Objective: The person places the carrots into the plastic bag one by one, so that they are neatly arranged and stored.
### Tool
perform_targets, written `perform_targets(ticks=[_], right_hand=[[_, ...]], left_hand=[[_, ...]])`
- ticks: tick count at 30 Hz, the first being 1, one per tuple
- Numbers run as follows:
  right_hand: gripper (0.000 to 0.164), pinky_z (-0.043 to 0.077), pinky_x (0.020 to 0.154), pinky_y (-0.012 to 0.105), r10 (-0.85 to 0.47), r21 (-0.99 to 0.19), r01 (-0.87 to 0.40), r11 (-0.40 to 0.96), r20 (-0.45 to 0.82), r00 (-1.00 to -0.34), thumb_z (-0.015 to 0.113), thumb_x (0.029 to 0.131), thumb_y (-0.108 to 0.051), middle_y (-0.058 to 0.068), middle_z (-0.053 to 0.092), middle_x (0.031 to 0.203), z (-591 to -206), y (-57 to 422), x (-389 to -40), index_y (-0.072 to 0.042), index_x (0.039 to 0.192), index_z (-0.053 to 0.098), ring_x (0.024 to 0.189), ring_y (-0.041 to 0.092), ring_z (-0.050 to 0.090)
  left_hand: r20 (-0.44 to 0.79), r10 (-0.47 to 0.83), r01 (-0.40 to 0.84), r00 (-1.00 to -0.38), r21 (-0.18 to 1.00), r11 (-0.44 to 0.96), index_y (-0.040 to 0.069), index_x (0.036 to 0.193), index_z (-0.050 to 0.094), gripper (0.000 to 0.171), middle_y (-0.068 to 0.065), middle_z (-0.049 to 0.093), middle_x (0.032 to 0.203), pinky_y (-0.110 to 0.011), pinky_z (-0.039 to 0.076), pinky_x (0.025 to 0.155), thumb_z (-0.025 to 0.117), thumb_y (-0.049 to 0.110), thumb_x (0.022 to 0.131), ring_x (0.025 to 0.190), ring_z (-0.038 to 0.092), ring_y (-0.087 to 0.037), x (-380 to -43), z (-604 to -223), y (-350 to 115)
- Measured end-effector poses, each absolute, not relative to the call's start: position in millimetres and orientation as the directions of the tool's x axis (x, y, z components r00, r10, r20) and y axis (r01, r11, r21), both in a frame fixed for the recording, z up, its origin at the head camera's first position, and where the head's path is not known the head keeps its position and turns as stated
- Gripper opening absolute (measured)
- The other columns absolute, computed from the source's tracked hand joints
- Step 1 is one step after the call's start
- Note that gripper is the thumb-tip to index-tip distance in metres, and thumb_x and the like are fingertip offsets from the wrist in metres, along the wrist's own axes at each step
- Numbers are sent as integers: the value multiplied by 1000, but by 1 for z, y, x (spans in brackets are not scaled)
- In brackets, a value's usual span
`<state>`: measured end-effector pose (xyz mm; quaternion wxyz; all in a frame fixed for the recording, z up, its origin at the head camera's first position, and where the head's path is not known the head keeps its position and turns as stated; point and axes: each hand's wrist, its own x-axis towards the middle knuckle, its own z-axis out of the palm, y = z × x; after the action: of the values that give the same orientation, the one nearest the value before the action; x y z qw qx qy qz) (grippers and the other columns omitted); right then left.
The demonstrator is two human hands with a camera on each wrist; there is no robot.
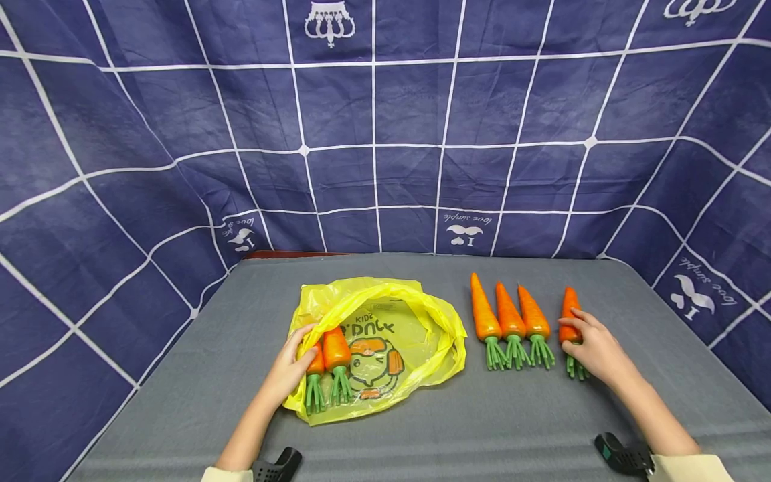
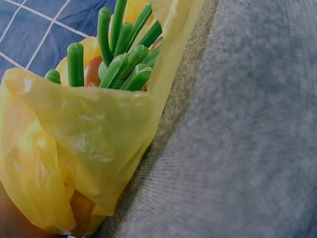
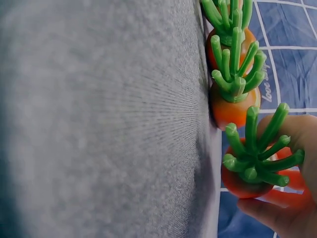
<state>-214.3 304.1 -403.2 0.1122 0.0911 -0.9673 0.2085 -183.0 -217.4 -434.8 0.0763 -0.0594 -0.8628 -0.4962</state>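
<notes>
A yellow plastic bag (image 1: 448,328) with a cartoon duck print lies mouth-open on the left half of the table. Inside it are two orange carrots with green stalks, the nearer-to-middle carrot (image 1: 336,348) and the left carrot (image 1: 316,363). My left hand (image 1: 288,368) grips the bag's left rim, its thumb over the edge beside the left carrot. In the left wrist view, green stalks (image 2: 119,69) stick out above the yellow plastic. At the right, my right hand (image 1: 595,345) holds a carrot (image 1: 569,302) between thumb and fingers; its stalks (image 3: 255,161) face the right wrist camera.
Three more carrots (image 1: 509,318) lie side by side between the bag and my right hand, tips pointing away. A grey cloth (image 1: 482,422) covers the table. Behind and at both sides hangs a dark blue curtain (image 1: 409,174) with white grid lines.
</notes>
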Motion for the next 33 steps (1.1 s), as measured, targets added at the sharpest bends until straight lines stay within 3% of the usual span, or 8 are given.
perform_targets(ticks=[10,20,33], right_hand=[[43,34,84,62,-115,-401,-261,878,352,-929,63,72,-5,31,41,129,-394,292,-203,6,113,56,111,52,40],[42,35,83,60,-147,-409,-334,849,426,-893,65,72,-5,27,44,129,-382,271,-191,3,113,57,111,49,42],[42,40,81,54,-200,-392,-417,821,486,-851,67,71,-5,20,46,131,-367,239,-175,-2,112,60,111,42,47]], left_hand=[[183,23,168,-983,840,515,8,134,39,45,-16,36,140,-56,25,102,51,14,92,131,30,-34,-186,-438,-219],[291,36,266,-956,810,523,10,132,42,43,-17,42,134,-54,33,96,51,20,91,125,37,-34,-182,-439,-217],[168,22,156,-985,849,505,7,134,40,44,-17,37,140,-56,26,103,51,11,92,130,31,-35,-180,-427,-214]])
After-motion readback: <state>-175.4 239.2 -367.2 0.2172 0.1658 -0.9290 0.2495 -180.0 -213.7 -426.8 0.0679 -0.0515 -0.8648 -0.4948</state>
